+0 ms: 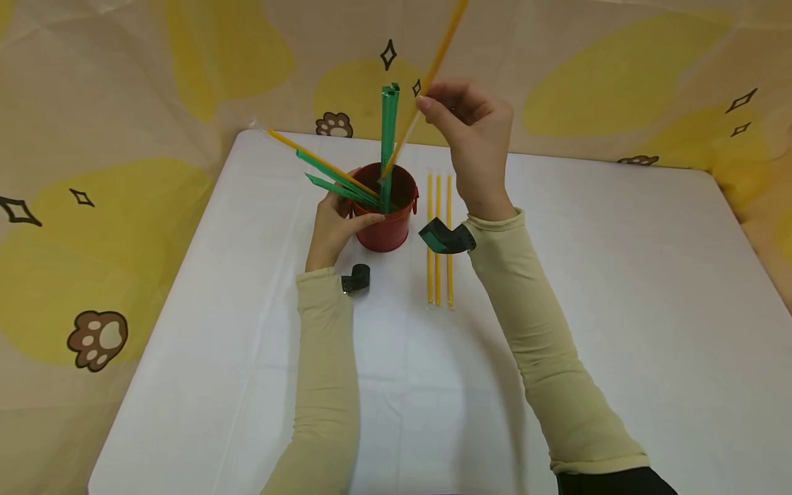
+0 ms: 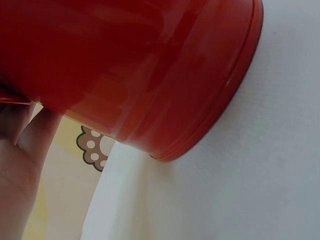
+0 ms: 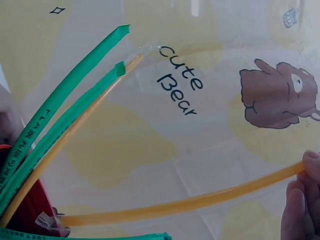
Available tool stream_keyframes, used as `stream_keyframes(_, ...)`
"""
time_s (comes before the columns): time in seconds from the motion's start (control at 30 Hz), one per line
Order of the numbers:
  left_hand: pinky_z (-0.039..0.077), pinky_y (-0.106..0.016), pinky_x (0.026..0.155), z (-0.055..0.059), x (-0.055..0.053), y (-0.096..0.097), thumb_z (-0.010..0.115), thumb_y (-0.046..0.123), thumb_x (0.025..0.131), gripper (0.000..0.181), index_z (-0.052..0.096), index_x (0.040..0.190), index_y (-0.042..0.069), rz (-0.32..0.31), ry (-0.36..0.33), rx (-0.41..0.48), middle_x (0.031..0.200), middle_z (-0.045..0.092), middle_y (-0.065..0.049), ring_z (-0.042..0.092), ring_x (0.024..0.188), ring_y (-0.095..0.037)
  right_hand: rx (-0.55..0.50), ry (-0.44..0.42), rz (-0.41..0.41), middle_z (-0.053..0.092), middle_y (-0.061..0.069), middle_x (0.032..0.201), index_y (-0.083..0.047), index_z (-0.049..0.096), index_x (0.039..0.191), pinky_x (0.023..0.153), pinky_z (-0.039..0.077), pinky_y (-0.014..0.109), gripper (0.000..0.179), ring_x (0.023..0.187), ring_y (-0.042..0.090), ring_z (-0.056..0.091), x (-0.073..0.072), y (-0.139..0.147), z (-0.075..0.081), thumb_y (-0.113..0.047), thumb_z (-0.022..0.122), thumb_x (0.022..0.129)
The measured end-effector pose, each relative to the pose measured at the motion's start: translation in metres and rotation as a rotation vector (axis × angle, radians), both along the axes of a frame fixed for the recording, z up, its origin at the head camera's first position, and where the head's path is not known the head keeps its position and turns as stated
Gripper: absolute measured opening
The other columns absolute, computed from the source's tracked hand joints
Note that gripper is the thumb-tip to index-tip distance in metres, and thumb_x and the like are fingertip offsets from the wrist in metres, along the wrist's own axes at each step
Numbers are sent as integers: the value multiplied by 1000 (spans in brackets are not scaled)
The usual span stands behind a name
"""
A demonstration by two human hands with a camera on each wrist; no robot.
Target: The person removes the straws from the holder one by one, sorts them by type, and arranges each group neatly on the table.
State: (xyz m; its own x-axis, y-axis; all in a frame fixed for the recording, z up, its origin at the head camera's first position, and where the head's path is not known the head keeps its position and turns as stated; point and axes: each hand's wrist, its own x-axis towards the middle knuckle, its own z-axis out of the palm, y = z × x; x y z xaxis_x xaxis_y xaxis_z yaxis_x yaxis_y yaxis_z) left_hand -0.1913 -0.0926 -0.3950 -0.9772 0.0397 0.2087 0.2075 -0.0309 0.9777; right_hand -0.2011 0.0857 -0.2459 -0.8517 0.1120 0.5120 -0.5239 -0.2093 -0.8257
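A small red bucket (image 1: 383,238) stands on the table, and my left hand (image 1: 334,230) grips its left side, thumb over the near rim. Green-wrapped straws (image 1: 388,124) stand in it, some upright and some leaning left beside a yellow straw (image 1: 309,153). Above and right of the bucket, my right hand (image 1: 479,127) pinches another yellow straw (image 1: 441,51) between thumb and fingers. That straw slants down, its lower end at the bucket's mouth; the right wrist view shows this straw (image 3: 185,204) too. In the left wrist view the bucket wall (image 2: 125,65) fills much of the picture.
Three yellow straws (image 1: 438,282) lie side by side on the white table (image 1: 247,330), right of the bucket and partly behind the right wrist's black camera mount (image 1: 448,239). A patterned yellow and beige cloth (image 1: 588,82) hangs behind the table.
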Motion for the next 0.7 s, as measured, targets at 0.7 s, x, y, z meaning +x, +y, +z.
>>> stream_keyframes(0.7,39,-30,103,2,4,-5,76,-4,74,71,47,138,6,3,20,1,130,54,-12,50,119,-21,-166,-12,5,63,11,73,4,68,77,66,50,29,13,66,22,58,12,47,0,16,65,77)
